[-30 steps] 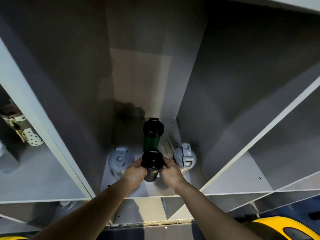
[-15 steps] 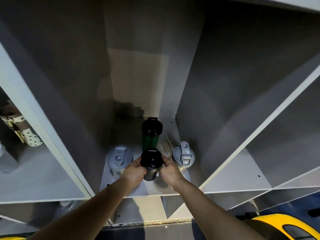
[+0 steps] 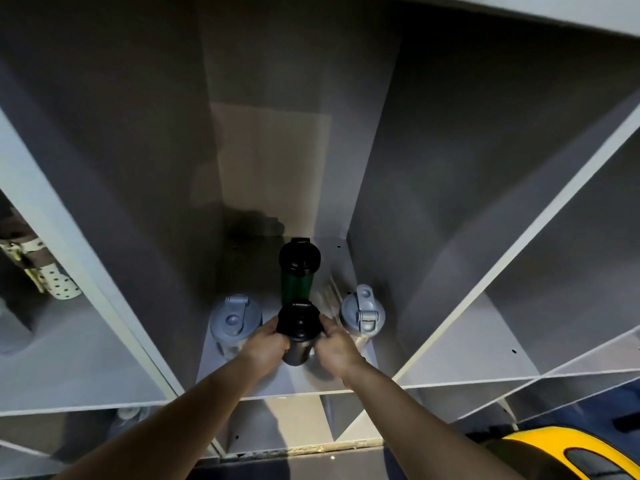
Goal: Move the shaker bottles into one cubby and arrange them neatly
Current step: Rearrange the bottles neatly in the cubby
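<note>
Shaker bottles, 4, share the cubby (image 3: 346, 382) at frame centre. Both hands' fingers pinch the dark bottle (image 3: 298, 332); nudged backward, it could knock over the green bottle (image 3: 298, 271) just behind.

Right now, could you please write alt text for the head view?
Both hands, left and right, hold a black-lidded bottle in a grey cubby, between two grey-lidded bottles, with a green bottle behind.

Storage room: grey cubby shelving (image 3: 450, 299)
</note>
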`<control>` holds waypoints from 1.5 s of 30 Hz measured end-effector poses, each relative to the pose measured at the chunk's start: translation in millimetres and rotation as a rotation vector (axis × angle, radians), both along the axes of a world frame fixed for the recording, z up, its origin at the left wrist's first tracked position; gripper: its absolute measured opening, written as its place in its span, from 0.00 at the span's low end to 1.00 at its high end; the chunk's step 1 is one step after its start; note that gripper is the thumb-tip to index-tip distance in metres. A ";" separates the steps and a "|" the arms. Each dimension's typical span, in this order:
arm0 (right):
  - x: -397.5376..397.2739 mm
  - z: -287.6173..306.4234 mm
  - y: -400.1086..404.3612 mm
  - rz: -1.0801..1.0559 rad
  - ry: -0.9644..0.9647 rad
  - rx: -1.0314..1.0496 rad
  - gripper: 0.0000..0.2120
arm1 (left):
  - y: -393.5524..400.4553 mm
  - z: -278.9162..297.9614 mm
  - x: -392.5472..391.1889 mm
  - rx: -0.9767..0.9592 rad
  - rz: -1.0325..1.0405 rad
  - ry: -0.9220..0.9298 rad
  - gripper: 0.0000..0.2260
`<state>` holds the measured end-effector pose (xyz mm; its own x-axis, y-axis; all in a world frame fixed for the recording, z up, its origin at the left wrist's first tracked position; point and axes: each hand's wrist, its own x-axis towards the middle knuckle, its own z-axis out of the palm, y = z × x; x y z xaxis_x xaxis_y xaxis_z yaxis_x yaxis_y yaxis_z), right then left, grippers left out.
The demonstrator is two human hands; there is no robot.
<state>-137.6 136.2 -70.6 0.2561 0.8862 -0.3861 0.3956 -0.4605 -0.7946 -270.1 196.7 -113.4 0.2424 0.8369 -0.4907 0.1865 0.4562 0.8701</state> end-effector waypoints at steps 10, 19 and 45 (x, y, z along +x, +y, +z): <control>12.2 8.9 -2.3 -0.018 0.051 0.045 0.27 | -10.3 20.0 3.5 0.158 -0.046 0.157 0.18; 55.5 30.6 -17.3 -0.202 -0.051 0.346 0.24 | -21.4 67.2 58.3 0.228 -0.138 0.096 0.24; 106.7 -56.2 -4.4 -0.411 0.195 0.162 0.28 | -20.4 29.9 99.1 0.018 -0.132 -0.097 0.16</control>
<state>-30.9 131.9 -126.9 0.5343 0.7796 -0.3267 0.0438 -0.4115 -0.9104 -171.1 176.3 -83.5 0.3959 0.8035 -0.4447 0.1587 0.4171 0.8949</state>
